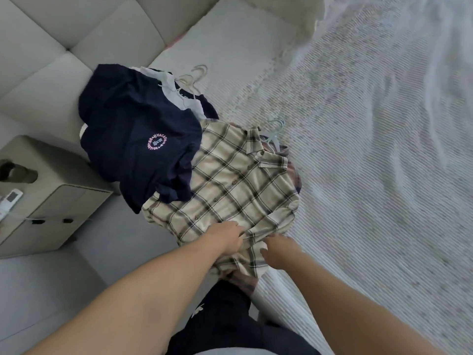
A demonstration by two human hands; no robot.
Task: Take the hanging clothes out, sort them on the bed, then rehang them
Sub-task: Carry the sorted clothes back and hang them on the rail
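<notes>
Right now the plaid shirt lies flat on the bed, hem twd the person, hanger hook poking out past the collar. Left hand and right hand both rest on the hem w/ fingers bent into the cloth, prob smoothing it; a real pinch I can't tell. Navy tee sits beside it, overlapping one sleeve, seemingly a separate pile.

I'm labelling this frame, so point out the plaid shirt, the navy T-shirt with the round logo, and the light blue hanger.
plaid shirt (230, 185), head view, chest panel beside the buttons.
navy T-shirt (133, 119), head view, plain fabric above the logo.
light blue hanger (277, 124), head view, hook past the collar.
</notes>
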